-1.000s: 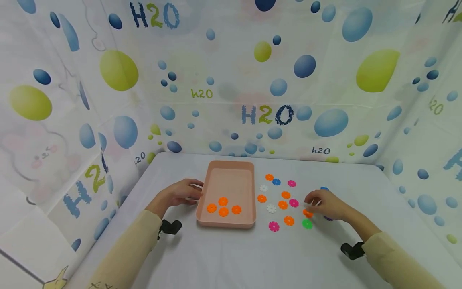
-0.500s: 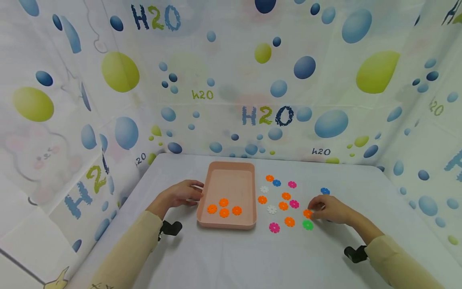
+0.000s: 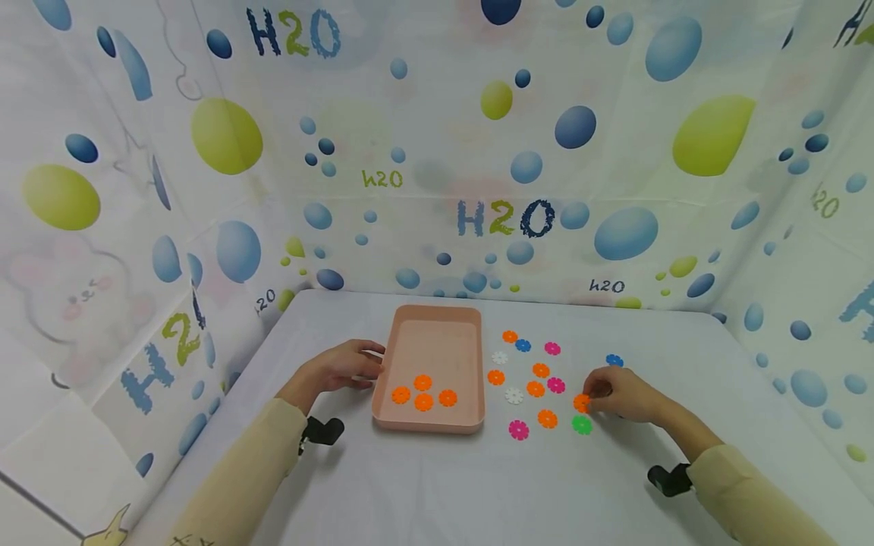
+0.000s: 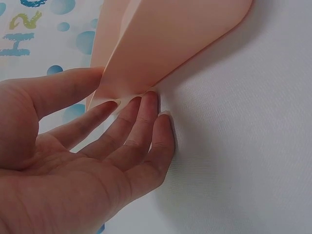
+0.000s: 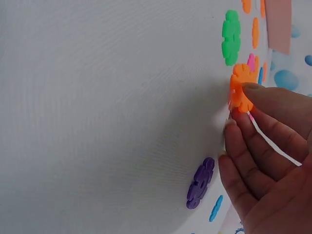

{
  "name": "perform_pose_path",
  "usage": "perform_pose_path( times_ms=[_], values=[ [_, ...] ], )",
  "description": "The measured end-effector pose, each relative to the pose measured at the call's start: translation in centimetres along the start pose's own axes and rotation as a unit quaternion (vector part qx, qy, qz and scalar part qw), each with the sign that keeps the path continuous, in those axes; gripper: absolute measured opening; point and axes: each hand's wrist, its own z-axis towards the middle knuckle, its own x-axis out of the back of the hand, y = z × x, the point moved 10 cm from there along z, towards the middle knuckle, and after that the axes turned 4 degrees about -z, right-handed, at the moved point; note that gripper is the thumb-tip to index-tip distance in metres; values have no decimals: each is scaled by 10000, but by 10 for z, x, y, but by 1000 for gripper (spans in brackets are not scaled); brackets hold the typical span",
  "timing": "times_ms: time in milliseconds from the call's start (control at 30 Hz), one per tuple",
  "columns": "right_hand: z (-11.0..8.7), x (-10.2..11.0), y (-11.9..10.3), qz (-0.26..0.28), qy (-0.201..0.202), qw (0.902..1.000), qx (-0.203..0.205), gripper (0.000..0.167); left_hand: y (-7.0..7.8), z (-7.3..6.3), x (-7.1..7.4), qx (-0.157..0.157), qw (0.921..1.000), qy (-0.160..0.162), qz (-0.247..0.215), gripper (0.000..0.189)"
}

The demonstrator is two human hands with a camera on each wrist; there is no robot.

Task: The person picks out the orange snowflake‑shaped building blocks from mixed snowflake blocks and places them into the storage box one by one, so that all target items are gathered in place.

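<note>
- Head view: since 1.0 s ago, our right hand [image 3: 624, 394] has come down from above the loose pieces to an orange piece [image 5: 239, 78], on the right side of the white surface [image 3: 437, 493].
- We grasp that piece between thumb and fingertips, as the right wrist view shows; whether it has left the surface, we cannot tell.
- Between it and the surface's near edge lies a green piece [image 3: 582, 425]; a purple piece [image 5: 200, 184] sits near our lower fingers.
- Our left hand [image 3: 344, 365] is unchanged, its fingers loosely bent, touching the left edge of the tray [image 3: 437, 341] without closing round it.
- Towards the tray's near edge, 4 orange discs [image 3: 423, 402] lie unmoved.
- For the work, we judge the reach has become a pick-up, not yet a placement: 5 other orange discs [image 3: 548, 418] lie loose beyond the tray's right edge.
</note>
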Motion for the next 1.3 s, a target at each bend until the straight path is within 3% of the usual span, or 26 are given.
perform_pose_path(
  times_ms=[367, 567, 867, 1300],
  values=[
    [1, 5, -4, 137, 191, 9997, 64, 11, -3, 2, 3, 0, 10000, 82, -2, 57],
    [7, 8, -18, 168, 351, 9991, 166, 10, -2, 1, 3, -21, 9999, 105, 10, 56],
    [22, 5, -54, 490, 412, 9956, 680, 14, -1, 0, 2, -37, 10000, 85, -4, 57],
    [57, -16, -111, 937, 486, 9918, 727, 11, -1, 3, 3, -28, 10000, -29, 13, 57]
  ],
)
